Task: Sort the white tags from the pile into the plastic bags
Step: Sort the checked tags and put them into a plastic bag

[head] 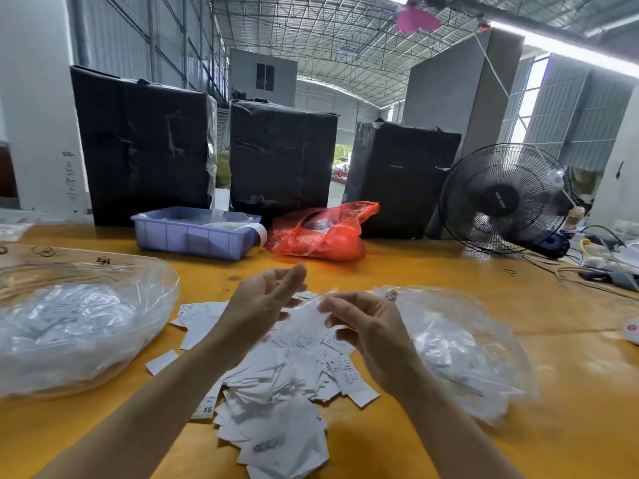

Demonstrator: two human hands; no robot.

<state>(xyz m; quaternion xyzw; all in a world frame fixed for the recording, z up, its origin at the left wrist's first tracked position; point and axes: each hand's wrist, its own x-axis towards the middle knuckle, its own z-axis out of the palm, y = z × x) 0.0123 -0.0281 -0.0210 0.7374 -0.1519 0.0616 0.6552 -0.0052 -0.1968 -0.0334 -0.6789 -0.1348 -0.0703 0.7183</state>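
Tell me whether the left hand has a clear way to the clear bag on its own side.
Probably yes. The left hand is raised over the tag pile, and only bare yellow table lies between it and the left clear bag. It may be pinching a tag; blur hides that.

A big pile of white tags (pixel 276 402) lies in the middle of the yellow bench (pixel 449 267). They are small paper strips with black print, and some say XS. One clear plastic bag (pixel 69 323) sits to the left of the pile, puffy and full of tags. Another clear bag (pixel 460 347) lies flatter on the right, touching the pile.
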